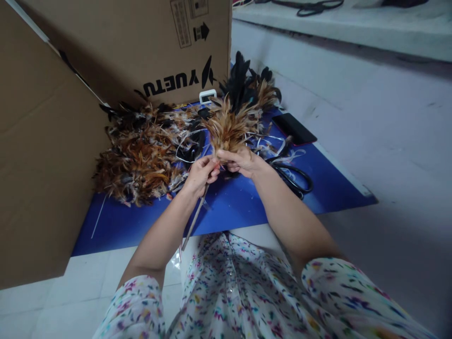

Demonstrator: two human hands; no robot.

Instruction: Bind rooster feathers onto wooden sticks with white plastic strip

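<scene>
A feather duster (228, 123) with brown and black plumes points away from me, and its thin stick (194, 219) slants back toward my body. My left hand (201, 175) is closed around the stick just below the feathers, with something small and reddish at the fingertips. My right hand (246, 162) pinches the base of the plumes, its thumb lying across them. Left of both hands lies a heap of loose brown feathers (141, 155). Black-handled scissors (300, 183) rest beside my right wrist, near strands of clear ribbon (271, 141).
Large cardboard boxes (116, 52) wall off the left and back of the blue table (233, 207). A dark phone (295, 129) lies at the right, and a small white-framed device (207, 97) stands behind. More scissors (314, 8) lie on a pale ledge (388, 30).
</scene>
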